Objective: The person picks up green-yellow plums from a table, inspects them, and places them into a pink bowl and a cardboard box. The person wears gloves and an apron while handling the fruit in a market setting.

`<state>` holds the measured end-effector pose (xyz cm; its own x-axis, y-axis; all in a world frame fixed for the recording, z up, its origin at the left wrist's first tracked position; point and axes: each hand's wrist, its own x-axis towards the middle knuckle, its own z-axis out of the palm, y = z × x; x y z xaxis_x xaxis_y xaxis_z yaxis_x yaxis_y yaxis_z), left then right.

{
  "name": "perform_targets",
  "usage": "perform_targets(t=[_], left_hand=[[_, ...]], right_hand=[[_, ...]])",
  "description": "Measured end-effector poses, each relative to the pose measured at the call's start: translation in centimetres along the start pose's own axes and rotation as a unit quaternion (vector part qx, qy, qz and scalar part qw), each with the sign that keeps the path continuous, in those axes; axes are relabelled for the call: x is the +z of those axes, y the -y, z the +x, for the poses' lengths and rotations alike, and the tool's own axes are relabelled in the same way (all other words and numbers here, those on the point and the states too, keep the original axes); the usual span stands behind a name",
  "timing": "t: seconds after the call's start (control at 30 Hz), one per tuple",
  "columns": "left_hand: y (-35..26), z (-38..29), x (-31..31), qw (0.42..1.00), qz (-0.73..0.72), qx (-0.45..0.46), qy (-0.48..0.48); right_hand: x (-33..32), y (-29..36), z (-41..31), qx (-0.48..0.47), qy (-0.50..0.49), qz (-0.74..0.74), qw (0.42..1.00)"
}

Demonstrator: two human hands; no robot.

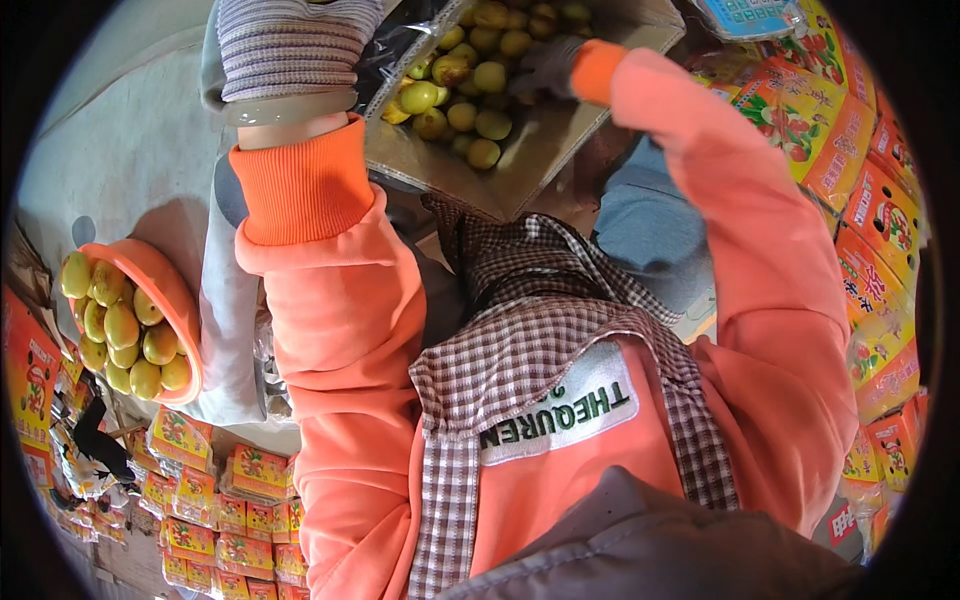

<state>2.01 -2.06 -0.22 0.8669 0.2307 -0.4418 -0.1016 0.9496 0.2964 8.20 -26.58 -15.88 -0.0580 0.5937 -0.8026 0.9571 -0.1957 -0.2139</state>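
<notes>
My left hand (296,49), in a ribbed grey-and-white knit glove, is at the top edge of the view with a bangle below its cuff. Its fingers are cut off; a sliver of yellow-green shows there, and I cannot tell whether it is held. My right hand (549,69), in a dark glove, reaches into an open cardboard box (551,169) and touches round green-brown fruits, probably jujubes (491,77). Shadow and fruit hide its fingertips. Dark plastic film (401,45) lines the box's left side.
An orange plastic bowl (184,300) of similar fruits (121,326) stands on a grey surface (112,165) at left. Printed cartons (795,120) are stacked at right, and more cartons (187,495) at lower left. A blue calculator-like device (750,15) lies at top right.
</notes>
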Motion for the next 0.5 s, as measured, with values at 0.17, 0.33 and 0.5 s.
perform_targets(t=[0.17, 0.33, 0.5], left_hand=[[0.1, 0.6, -0.6, 1.0, 0.0, -0.003, 0.001], [0.3, 0.5, 0.0, 0.999, -0.01, 0.008, -0.034], [0.1, -1.0, 0.3, 1.0, 0.003, 0.006, -0.021]], right_hand=[[-2.9, -5.7, -1.2, 0.186, 0.013, 0.088, 0.979], [0.5, -8.9, -1.0, 0.176, -0.227, -0.05, 0.957], [1.0, -5.7, 0.3, 0.185, -0.303, 0.141, 0.924]])
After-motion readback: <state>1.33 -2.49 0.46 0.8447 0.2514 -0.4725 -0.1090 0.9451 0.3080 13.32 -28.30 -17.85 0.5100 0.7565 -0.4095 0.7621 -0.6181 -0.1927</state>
